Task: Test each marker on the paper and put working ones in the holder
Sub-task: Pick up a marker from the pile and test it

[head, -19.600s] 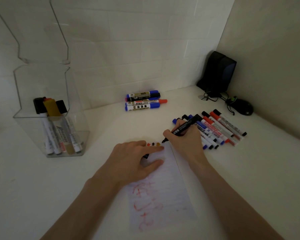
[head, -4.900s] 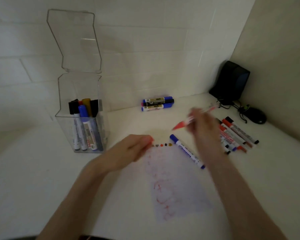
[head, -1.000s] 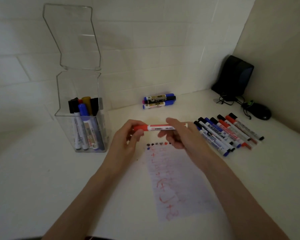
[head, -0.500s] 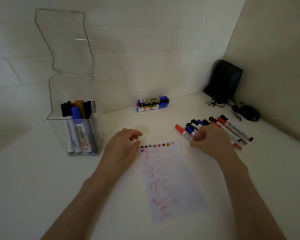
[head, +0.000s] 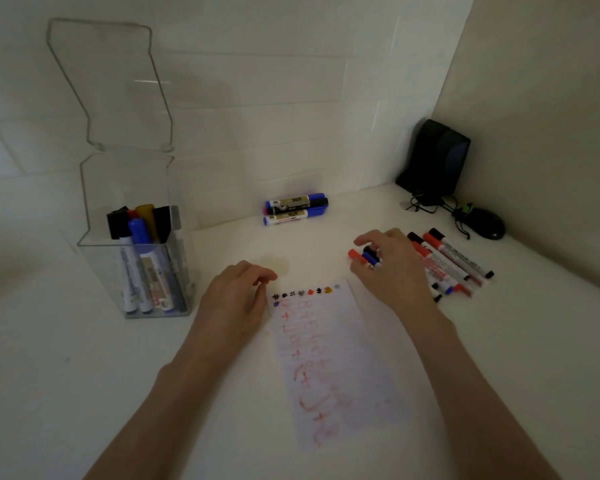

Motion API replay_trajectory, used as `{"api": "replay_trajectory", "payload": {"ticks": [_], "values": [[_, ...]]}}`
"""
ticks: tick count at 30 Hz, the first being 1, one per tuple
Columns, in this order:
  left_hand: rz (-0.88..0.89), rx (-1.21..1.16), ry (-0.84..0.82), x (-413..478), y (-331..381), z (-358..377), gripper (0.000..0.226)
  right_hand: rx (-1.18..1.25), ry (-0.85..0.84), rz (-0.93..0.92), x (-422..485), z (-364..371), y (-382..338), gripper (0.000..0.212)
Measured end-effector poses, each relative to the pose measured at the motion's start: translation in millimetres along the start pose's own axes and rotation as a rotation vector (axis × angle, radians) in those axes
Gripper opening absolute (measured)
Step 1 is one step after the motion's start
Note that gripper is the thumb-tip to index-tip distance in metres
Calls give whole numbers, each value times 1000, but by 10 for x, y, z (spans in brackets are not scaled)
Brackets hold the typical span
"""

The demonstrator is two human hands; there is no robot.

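The right hand curls over the caps of the marker row beside the paper; whether it grips one is unclear. The left hand lies loose and empty at the paper's edge. Best to pinch one marker only, leaving its neighbours undisturbed.

The holder on your left is clear hard plastic, glossy, with a streak of light on its raised lid. The paper before you is thin, matt and lined, its red ink faint. The markers on your right have smooth plastic barrels with printed labels. The table is white and matt. The tiled wall has a soft sheen. The mouse is smooth black plastic.
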State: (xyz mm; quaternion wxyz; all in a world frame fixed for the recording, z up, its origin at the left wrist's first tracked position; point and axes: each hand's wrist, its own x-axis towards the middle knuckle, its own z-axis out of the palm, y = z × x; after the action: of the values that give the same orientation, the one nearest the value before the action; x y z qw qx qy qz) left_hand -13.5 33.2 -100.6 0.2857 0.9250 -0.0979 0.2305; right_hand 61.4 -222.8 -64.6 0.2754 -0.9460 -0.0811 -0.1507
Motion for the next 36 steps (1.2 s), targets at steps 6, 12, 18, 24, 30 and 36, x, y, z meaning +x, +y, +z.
{"api": "replay_trajectory", "payload": {"ticks": [6, 12, 18, 24, 30, 36], "values": [[17, 39, 12, 3, 3, 0, 26, -35, -157, -211, 431, 491, -466, 51], [4, 49, 42, -6, -22, 6, 31, -152, -122, -348, 988, 922, -610, 54], [27, 61, 51, 0, -11, 6, 32, -443, 104, -560, 1191, 1112, -518, 45], [44, 80, 50, -1, -14, 9, 30, -391, 161, -580, 1175, 1132, -574, 37], [34, 39, 63, -9, 4, -20, 32, -250, 286, -629, 1070, 986, -540, 28], [-117, -151, 84, -4, 132, -99, 47, 792, -106, 44, 308, 290, -911, 20]]}}
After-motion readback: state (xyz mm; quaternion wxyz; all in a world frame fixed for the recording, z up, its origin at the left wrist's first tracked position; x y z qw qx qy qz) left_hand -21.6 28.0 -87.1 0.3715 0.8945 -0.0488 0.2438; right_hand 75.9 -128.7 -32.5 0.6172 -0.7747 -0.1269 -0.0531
